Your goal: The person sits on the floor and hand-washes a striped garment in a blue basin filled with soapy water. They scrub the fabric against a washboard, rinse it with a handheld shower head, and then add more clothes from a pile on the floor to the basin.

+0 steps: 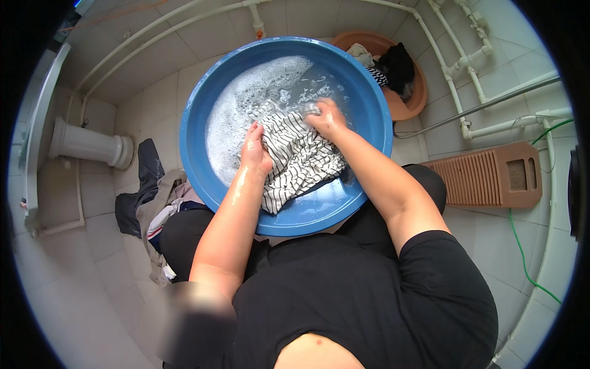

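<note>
One white cloth with dark stripes (298, 157) lies, in the head view, inside the blue tub (189, 132), bunched between the two hands and extending below them toward the near wall. The right hand (329, 117) has its fingers curled onto the cloth's upper right edge, gripping it; the left hand (255, 150) rests along the left edge, fingers extended, and whether it grips any fabric cannot be told. White suds (228, 111) cover the water left of and beyond the cloth.
</note>
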Action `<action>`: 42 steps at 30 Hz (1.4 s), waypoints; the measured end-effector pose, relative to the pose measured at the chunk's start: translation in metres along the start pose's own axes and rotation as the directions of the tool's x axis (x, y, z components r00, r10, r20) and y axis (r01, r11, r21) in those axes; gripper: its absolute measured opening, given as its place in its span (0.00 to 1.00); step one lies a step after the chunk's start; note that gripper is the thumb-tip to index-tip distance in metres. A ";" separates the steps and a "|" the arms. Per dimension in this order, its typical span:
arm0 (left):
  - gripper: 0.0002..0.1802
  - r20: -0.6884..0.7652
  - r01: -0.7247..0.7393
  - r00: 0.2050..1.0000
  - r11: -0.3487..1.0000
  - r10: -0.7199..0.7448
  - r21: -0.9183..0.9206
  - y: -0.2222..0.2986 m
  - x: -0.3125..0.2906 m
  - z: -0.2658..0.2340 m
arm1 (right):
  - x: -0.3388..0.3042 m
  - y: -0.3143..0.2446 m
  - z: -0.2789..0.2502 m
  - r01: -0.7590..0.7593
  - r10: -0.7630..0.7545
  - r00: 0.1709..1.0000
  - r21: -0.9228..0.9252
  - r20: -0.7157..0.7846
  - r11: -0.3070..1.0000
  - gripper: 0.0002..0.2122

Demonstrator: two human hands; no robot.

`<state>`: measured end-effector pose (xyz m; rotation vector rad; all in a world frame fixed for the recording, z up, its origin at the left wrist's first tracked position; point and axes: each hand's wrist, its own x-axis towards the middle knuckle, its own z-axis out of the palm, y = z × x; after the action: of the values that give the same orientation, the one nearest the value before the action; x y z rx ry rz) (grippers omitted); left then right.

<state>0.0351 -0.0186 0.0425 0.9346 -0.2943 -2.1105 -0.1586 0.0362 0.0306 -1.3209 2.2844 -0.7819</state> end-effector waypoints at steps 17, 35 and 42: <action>0.22 -0.053 0.157 0.987 0.975 -0.150 0.161 0.000 -0.037 0.028 | -0.065 -0.094 0.002 0.461 -0.413 0.877 0.187 -0.246 0.867 0.13; 0.26 0.356 -0.210 0.874 0.402 -0.331 0.891 0.019 -0.067 0.056 | 0.009 -0.029 -0.060 -0.046 0.024 0.938 0.056 0.345 0.997 0.20; 0.29 0.450 -0.300 0.806 -0.391 0.384 0.870 0.018 -0.009 -0.010 | -0.003 -0.042 -0.069 0.186 0.005 0.807 -0.262 0.591 0.947 0.23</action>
<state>0.0565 -0.0225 0.0485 1.3921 -2.2778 -0.6629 -0.1696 0.0406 0.1100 -1.5485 1.8819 0.0008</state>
